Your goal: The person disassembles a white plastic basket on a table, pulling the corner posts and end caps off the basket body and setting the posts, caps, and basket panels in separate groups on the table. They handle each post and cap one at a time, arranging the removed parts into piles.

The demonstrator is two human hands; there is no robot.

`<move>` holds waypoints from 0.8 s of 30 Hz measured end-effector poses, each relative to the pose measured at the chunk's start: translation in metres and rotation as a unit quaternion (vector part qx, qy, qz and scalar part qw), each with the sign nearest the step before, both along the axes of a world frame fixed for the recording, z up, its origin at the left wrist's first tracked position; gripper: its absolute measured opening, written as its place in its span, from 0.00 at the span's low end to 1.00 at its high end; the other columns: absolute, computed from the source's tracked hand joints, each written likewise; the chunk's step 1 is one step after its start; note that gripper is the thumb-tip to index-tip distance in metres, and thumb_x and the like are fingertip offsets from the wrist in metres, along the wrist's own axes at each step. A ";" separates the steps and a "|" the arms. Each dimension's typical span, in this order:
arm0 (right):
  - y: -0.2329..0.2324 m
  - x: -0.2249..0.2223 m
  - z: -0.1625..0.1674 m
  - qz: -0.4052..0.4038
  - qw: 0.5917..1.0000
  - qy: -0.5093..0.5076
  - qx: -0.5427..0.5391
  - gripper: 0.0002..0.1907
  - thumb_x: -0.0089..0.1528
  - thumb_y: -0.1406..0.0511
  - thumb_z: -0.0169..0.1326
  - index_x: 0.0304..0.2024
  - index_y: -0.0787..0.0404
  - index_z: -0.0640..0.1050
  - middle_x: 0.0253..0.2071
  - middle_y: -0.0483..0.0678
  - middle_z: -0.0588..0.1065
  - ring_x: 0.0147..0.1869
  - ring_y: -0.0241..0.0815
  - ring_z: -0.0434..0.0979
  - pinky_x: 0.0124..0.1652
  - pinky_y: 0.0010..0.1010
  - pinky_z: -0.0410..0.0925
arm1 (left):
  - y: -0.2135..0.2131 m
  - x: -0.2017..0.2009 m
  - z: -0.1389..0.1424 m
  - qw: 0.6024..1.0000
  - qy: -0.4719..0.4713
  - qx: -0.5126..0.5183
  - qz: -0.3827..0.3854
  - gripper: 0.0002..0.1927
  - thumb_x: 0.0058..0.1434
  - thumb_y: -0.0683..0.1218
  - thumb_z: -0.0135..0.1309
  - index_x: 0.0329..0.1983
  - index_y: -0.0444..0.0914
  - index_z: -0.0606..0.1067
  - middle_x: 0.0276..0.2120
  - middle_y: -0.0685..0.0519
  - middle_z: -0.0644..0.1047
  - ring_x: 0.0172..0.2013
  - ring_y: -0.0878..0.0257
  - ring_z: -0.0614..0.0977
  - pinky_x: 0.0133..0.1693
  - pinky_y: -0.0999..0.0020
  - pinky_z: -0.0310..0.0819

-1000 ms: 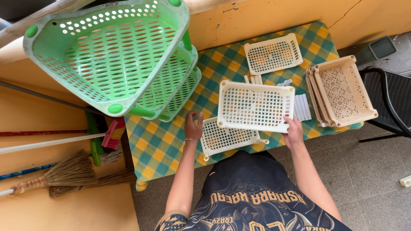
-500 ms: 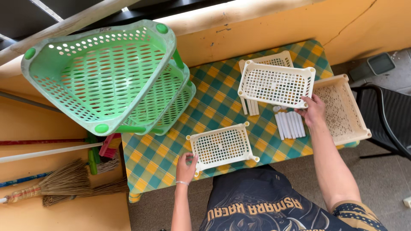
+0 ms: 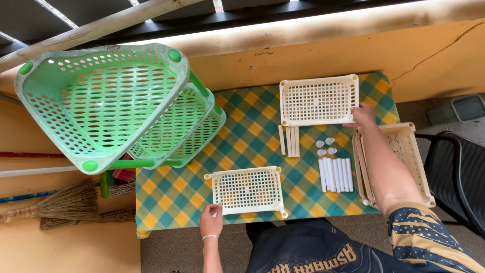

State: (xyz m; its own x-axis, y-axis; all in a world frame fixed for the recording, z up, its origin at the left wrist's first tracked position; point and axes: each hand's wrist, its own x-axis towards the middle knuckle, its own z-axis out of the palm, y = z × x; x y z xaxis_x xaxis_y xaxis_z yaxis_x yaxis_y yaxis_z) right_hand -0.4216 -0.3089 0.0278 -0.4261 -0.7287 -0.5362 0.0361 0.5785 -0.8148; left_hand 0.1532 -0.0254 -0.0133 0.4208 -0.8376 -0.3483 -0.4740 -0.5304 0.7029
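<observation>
Cream plastic makes up both perforated trays I have my hands on: the far tray (image 3: pixel 319 100) lies flat toward the back of the tabletop (image 3: pixel 172 194), which is covered in a green and yellow checked cloth, and the near tray (image 3: pixel 246 190) lies flat close to the front edge. My right hand (image 3: pixel 361 117) is at the far tray's right front corner, fingers closed on its rim. My left hand (image 3: pixel 210 220) sits at the near tray's left front corner, its fingertips pinching that edge, with a thin bracelet on the wrist. Between the two trays lie short cream rods (image 3: pixel 289 141) side by side, just in front of the far tray. Right of them sit a few small white caps (image 3: pixel 326 147), and below those a row of white tubes (image 3: pixel 335 174) lies packed together. Beside my right forearm, a stack of more cream trays (image 3: pixel 404 151) rests at the right end of the tabletop. Left of the tabletop stands a green rack (image 3: pixel 108 103) with three tiered triangular baskets, and straw brooms (image 3: pixel 60 202) lie on the floor beneath it. A dark mesh chair (image 3: pixel 459 177) stands at the far right.
</observation>
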 end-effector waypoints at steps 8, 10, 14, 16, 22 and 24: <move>-0.024 -0.015 -0.039 -0.034 0.996 0.000 0.084 0.15 0.70 0.67 0.44 0.55 0.68 0.74 0.50 0.58 0.77 0.46 0.60 0.82 0.36 0.54 0.77 | -0.005 -0.010 -0.002 0.998 -0.022 -0.006 0.054 0.18 0.61 0.54 0.61 0.35 0.32 0.79 0.32 0.45 0.84 0.38 0.55 0.87 0.43 0.62 0.79; -0.023 -0.019 -0.048 -0.030 0.996 0.010 0.089 0.15 0.70 0.67 0.45 0.55 0.69 0.75 0.50 0.59 0.78 0.46 0.60 0.83 0.36 0.54 0.79 | -0.004 -0.014 0.001 0.997 -0.026 0.001 0.066 0.18 0.61 0.54 0.60 0.35 0.32 0.80 0.32 0.45 0.84 0.38 0.56 0.87 0.43 0.62 0.79; -0.024 -0.024 -0.059 -0.035 0.994 0.023 0.102 0.15 0.71 0.66 0.45 0.56 0.69 0.73 0.50 0.60 0.78 0.45 0.59 0.83 0.36 0.52 0.80 | -0.005 -0.019 0.006 0.995 -0.032 0.014 0.090 0.19 0.62 0.55 0.59 0.36 0.32 0.80 0.32 0.46 0.84 0.37 0.57 0.87 0.43 0.63 0.78; -0.027 -0.025 -0.062 -0.047 0.993 0.025 0.103 0.14 0.71 0.67 0.45 0.56 0.69 0.72 0.50 0.59 0.78 0.45 0.60 0.83 0.36 0.53 0.80 | -0.007 -0.021 0.006 0.995 -0.031 0.008 0.093 0.19 0.62 0.55 0.59 0.36 0.32 0.80 0.32 0.46 0.84 0.36 0.57 0.87 0.43 0.63 0.78; -0.031 -0.031 -0.068 -0.035 0.991 0.068 0.107 0.14 0.66 0.70 0.50 0.53 0.69 0.76 0.48 0.57 0.79 0.44 0.56 0.84 0.35 0.48 0.80 | -0.006 -0.021 0.010 0.995 -0.038 0.018 0.090 0.20 0.62 0.55 0.59 0.36 0.32 0.80 0.33 0.45 0.84 0.38 0.57 0.87 0.44 0.63 0.78; -0.031 -0.031 -0.070 -0.001 0.984 0.133 0.116 0.14 0.63 0.68 0.54 0.51 0.67 0.79 0.47 0.55 0.80 0.44 0.53 0.83 0.34 0.45 0.78 | -0.006 -0.020 0.012 0.995 -0.050 0.032 0.078 0.19 0.62 0.56 0.59 0.36 0.33 0.80 0.34 0.45 0.84 0.39 0.56 0.86 0.45 0.62 0.78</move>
